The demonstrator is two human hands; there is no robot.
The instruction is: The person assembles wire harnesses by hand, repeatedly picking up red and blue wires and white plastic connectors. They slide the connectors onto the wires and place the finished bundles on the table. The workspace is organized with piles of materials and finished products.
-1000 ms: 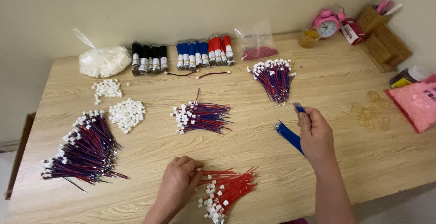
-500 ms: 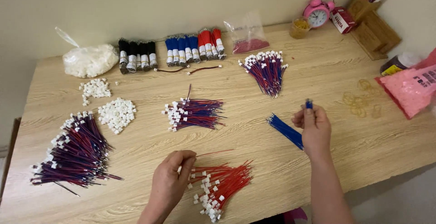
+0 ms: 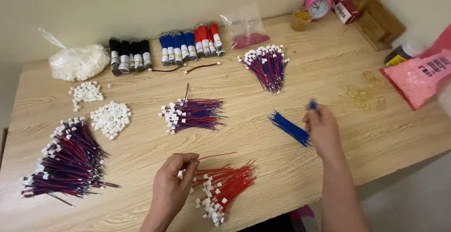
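My left hand [image 3: 172, 185] rests on the near edge of the wooden table [image 3: 244, 133]. Its fingers pinch a red wire [image 3: 217, 156] with a white connector, at the left of a pile of red wires [image 3: 225, 187]. My right hand [image 3: 322, 128] hovers to the right, fingers closed on a short blue wire [image 3: 313, 104] that sticks up from them. A small bundle of blue wires [image 3: 290, 127] lies just left of that hand.
Bundles of red-and-blue wires lie at centre [image 3: 192, 114], far centre [image 3: 268, 65] and near left [image 3: 68, 159]. White connector heaps [image 3: 110, 118], a bag of them [image 3: 77, 62], wire rolls [image 3: 164, 48], a pink clock [image 3: 318, 4], rubber bands [image 3: 364, 95] and a pink bag [image 3: 420, 77] stand around.
My left hand has lifted a single red wire out of the red pile. My right hand has stayed beside the blue bundle with the blue wire in it. The view shifted slightly.
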